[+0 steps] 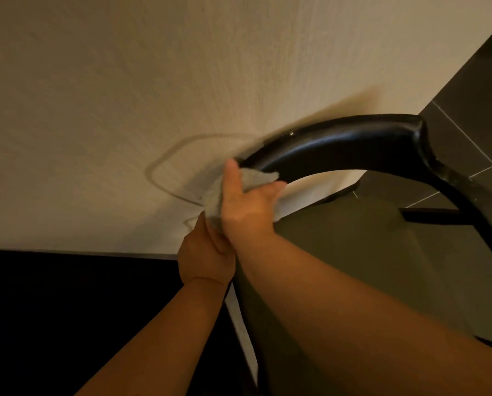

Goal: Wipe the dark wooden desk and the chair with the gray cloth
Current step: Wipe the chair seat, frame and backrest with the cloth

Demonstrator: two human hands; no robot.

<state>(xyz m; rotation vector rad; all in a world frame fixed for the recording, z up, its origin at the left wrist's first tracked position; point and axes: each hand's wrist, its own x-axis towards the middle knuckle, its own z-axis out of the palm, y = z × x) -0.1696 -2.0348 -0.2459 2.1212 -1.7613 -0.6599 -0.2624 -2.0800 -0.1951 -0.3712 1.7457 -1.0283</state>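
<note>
Two hands busy at the chair [339, 147]. Gripping the gray cloth [253, 178] with the right hand [247, 207], pressed over the left end of the curved black backrest. Curling the left hand [204, 255] just below, against the right wrist; cannot tell around what. Close by the right edge of the dark desk [53, 310].

One wide-angle camera on the person's head looks forward and down along both forearms. It faces a pale wall [124, 81] at close range. The left hand [207, 258] and the right hand [247, 207] with its cloth [256, 177] sit mid-frame, near the lens. The chair [339, 144] fills the right and the desk [53, 310] the lower left.
</note>
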